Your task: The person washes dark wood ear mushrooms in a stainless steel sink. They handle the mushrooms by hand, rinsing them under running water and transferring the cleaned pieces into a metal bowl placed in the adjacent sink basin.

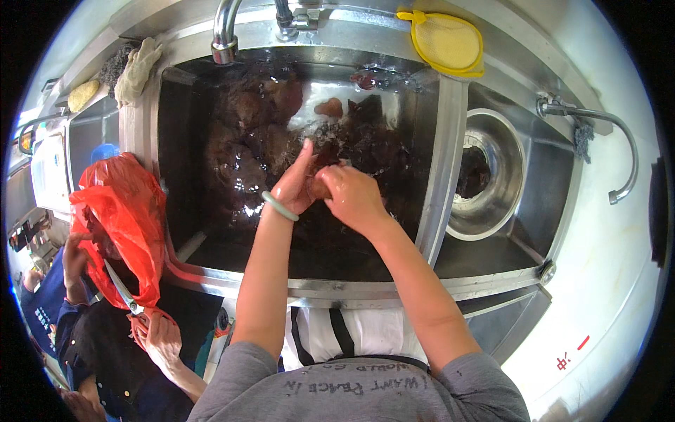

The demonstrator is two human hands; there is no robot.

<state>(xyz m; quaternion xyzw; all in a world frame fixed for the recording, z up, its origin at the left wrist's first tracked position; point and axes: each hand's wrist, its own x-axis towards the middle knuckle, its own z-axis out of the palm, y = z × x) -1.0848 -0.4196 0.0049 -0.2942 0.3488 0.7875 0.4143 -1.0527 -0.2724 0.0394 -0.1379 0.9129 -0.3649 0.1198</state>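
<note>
Both my hands are together over the left sink basin [192, 248], which holds dark reddish-brown water. Between them is a wet reddish-brown piece [319, 189], apparently meat. My right hand [352, 196] grips it with curled fingers. My left hand [295, 182], a pale green bangle at its wrist, cradles the piece against the palm with the thumb pointing up; its other fingers are mostly hidden. Several dark lumps [245, 169] lie in the water on the left. A smaller brown piece [329, 107] shows beyond my hands, near a darker chunk [367, 109].
A steel bowl [509, 205] with a dark lump stands in the right basin. Faucets [225, 45] [627, 158] overhang both basins. A yellow mesh scrubber [448, 42] lies on the back ledge. At left, another person's hands hold a red plastic bag [124, 184] and open scissors [122, 289].
</note>
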